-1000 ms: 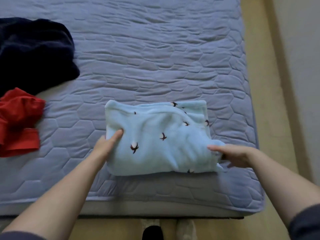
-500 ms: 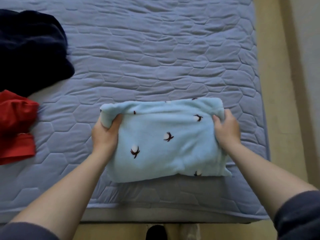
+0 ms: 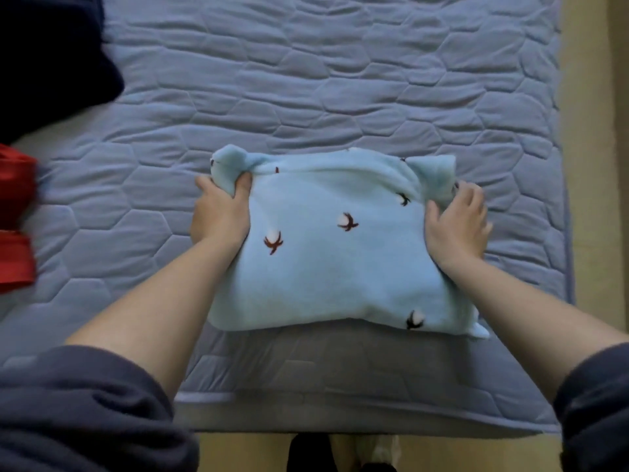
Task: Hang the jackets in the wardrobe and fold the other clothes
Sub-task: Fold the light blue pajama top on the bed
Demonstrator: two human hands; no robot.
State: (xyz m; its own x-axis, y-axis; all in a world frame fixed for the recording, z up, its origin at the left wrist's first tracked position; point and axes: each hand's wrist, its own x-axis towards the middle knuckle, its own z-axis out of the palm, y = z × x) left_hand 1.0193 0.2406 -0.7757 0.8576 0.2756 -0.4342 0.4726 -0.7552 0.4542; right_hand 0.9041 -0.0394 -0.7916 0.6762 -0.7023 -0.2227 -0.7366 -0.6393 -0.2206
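A folded light-blue fleece garment with small dark flower prints lies near the front edge of the bed. My left hand grips its far left corner, fingers curled round the bunched fabric. At the far right corner my right hand holds the fabric, fingers curled into it. Both far corners stick up a little above my hands.
A dark navy garment lies heaped at the bed's far left, with a red garment below it at the left edge. Wooden floor runs along the bed's right side and front. Feet show below the bed edge.
My hands went from resting at the garment's sides to gripping its far corners. The bundle has shifted slightly toward me and its far corners now bunch up.
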